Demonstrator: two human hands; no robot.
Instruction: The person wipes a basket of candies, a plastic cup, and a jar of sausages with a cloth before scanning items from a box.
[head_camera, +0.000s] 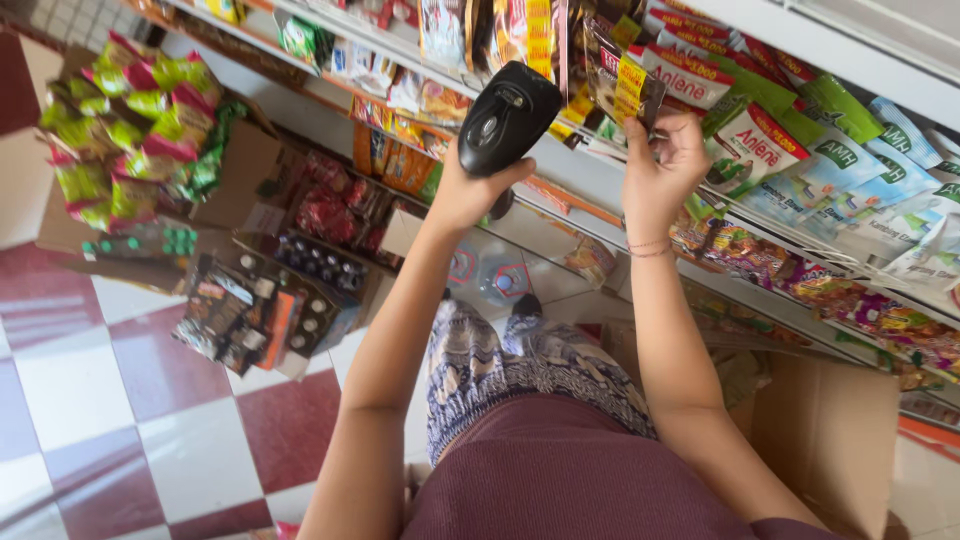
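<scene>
Maroon shirt; scanner hiding left hand fingers

Green and red pouches crowd the shelf's right end (overlapping); a yellow-tagged dark sachet hangs mid-shelf.

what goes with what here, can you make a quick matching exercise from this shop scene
Things:
1. scanner
2. hanging packet
3. cardboard box
4. green snack bags

Places:
a. on the floor at lower right
b. in the left hand
c. piled at upper left
d. pinched by the right hand at the shelf

Pairs: 1-b, 2-d, 3-a, 4-c
</scene>
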